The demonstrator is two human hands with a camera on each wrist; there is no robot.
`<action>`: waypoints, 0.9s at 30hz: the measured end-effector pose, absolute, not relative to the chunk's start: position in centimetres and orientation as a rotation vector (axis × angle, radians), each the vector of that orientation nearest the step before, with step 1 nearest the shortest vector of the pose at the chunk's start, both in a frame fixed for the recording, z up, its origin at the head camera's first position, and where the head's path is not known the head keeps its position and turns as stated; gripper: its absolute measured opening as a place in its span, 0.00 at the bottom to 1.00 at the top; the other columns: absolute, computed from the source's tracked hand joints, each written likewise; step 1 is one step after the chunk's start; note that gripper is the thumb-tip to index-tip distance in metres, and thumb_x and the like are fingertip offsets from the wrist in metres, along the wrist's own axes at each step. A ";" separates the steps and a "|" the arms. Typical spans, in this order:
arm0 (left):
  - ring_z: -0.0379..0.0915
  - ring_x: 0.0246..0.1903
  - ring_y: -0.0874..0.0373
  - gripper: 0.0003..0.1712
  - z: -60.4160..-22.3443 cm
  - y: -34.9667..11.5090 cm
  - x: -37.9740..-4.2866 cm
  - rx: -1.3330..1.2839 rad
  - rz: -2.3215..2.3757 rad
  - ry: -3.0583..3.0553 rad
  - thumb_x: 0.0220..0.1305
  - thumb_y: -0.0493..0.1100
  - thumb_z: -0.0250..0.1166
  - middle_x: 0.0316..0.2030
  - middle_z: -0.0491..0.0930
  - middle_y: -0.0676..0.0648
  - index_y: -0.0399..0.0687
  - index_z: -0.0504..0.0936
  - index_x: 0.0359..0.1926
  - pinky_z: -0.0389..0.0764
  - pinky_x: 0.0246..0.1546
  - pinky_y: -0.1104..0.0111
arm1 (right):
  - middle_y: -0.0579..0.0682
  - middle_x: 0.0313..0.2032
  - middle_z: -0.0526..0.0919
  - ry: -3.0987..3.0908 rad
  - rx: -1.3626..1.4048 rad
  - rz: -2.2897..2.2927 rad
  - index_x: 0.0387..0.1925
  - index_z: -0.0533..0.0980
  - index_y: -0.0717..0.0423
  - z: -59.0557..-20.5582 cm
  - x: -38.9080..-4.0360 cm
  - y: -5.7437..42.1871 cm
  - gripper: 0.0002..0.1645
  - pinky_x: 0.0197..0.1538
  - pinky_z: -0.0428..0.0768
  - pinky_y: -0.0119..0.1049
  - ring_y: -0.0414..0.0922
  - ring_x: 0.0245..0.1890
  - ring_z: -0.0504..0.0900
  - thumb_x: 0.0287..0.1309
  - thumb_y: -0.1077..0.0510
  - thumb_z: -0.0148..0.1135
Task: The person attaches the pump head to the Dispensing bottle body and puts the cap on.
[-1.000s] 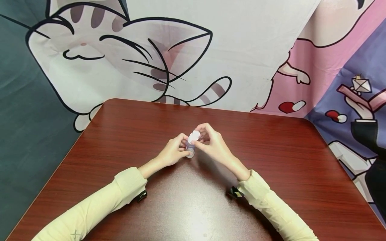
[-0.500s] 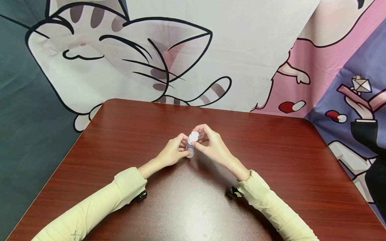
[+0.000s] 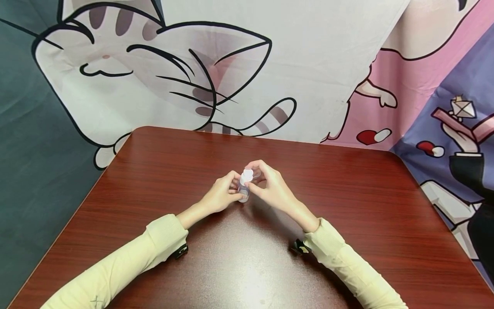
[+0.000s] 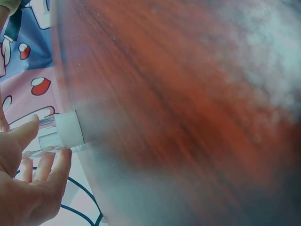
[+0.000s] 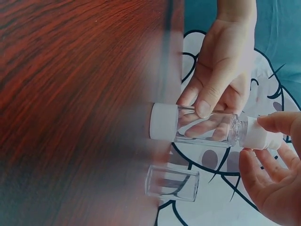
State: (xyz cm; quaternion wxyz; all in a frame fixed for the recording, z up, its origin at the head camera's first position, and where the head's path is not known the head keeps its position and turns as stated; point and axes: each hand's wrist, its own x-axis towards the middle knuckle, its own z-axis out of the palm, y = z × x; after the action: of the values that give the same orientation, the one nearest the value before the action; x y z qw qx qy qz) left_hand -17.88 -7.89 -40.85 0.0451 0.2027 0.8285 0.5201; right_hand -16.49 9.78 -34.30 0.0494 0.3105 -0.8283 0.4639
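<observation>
Bottle [image 3: 243, 189], clear with a white top [image 3: 247, 175], stands on the table [image 3: 173, 163] between both hands in the head view. The left wrist view shows the left hand [image 4: 29, 195] with fingers curled round its clear body. In the right wrist view, the right hand [image 5: 277, 176] pinches the white top; a clear cylindrical cap [image 5: 172, 183] stands beside the bottle.

My sleeves [image 3: 127, 262] were pale yellow, the bottle [image 5: 211, 129] I held clear with a white top [image 5: 254, 134] and base [image 5: 163, 121]. The table [image 3: 347, 189] was streaked reddish brown, the backdrop [image 3: 328, 64] white, pink and blue.
</observation>
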 end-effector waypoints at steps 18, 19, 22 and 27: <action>0.80 0.44 0.47 0.20 -40.9 -8.0 -18.0 0.643 1.606 2.508 0.55 0.29 0.68 0.43 0.79 0.37 0.34 0.69 0.45 0.85 0.49 0.66 | 0.52 0.41 0.82 -2.534 0.955 1.404 0.49 0.72 0.54 -37.2 -18.5 10.5 0.21 0.37 0.87 0.43 0.45 0.38 0.82 0.54 0.65 0.67; 0.80 0.44 0.47 0.20 -40.9 -8.0 -18.0 0.645 1.606 2.508 0.55 0.29 0.68 0.43 0.79 0.37 0.34 0.69 0.45 0.85 0.49 0.65 | 0.51 0.41 0.82 -2.540 0.948 1.400 0.49 0.72 0.53 -37.1 -18.5 10.5 0.21 0.36 0.87 0.42 0.45 0.38 0.82 0.54 0.65 0.67; 0.81 0.43 0.47 0.20 -40.9 -8.0 -18.0 0.642 1.605 2.505 0.54 0.29 0.68 0.43 0.79 0.37 0.34 0.69 0.45 0.85 0.49 0.65 | 0.50 0.40 0.81 -2.555 0.933 1.391 0.48 0.72 0.53 -37.1 -18.6 10.4 0.21 0.36 0.87 0.41 0.44 0.37 0.81 0.54 0.64 0.68; 0.81 0.43 0.47 0.20 -40.9 -8.0 -18.1 0.639 1.608 2.495 0.54 0.29 0.69 0.42 0.79 0.37 0.34 0.69 0.45 0.85 0.48 0.67 | 0.49 0.40 0.80 -2.554 0.925 1.381 0.47 0.72 0.53 -37.1 -18.7 10.4 0.21 0.35 0.87 0.42 0.48 0.37 0.81 0.52 0.64 0.69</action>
State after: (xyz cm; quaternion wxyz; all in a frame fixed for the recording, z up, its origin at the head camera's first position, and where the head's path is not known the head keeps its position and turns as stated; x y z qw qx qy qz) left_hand -18.06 -7.95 -40.86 0.0526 0.2102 0.8205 0.5290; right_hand -18.65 10.43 -37.07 0.0471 0.3032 -0.8373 0.4526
